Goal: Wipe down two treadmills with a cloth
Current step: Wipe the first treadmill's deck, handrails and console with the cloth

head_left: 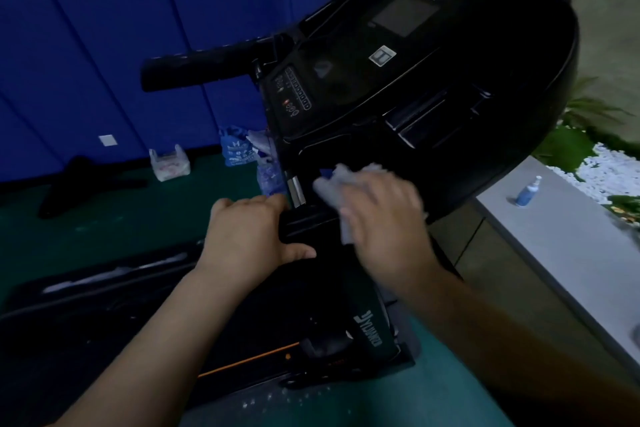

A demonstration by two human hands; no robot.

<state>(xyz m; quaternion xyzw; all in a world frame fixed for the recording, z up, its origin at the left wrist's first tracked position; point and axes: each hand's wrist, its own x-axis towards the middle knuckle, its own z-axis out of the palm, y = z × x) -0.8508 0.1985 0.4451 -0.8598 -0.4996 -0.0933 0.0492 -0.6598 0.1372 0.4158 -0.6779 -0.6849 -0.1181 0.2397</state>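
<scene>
A black treadmill console (408,87) fills the upper middle, tilted, with a dark screen and a button panel. My right hand (384,218) presses a pale grey cloth (337,184) against the console's lower front, next to a silver grip sensor (297,191). The hand looks blurred. My left hand (246,236) grips the near black handlebar (301,225) just left of the cloth. The far handlebar (201,69) sticks out to the left. The treadmill's deck and upright (367,329) lie below my arms.
Plastic bags (239,149) and a white bag (169,163) sit on the green floor by the blue padded wall. A blue spray bottle (528,191) stands on a grey ledge at right, beside plants and white pebbles. Dark equipment (86,180) lies at left.
</scene>
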